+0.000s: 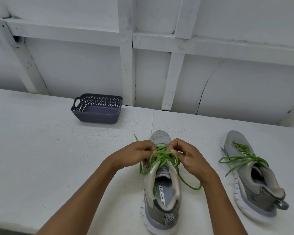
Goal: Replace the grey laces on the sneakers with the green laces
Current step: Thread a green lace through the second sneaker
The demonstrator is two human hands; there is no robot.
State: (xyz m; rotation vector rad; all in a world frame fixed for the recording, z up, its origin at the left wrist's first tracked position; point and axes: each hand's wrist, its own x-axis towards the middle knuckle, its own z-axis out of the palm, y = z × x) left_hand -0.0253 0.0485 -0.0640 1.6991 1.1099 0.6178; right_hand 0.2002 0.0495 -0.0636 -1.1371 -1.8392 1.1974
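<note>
A white worktop [41,150] stretched out in front of me, its painted surface slightly rough and speckled, with a thin seam [153,119] running from front to back near the middle. Toward its far edge, left of centre, stood a small dark grey plastic basket [95,118] with lattice-pattern walls and a loop handle at its left end. Behind the worktop rose a white painted wall [75,68] of flat panels framed by raised battens. A dark curved crack [202,94] ran down one panel on the right.
</note>
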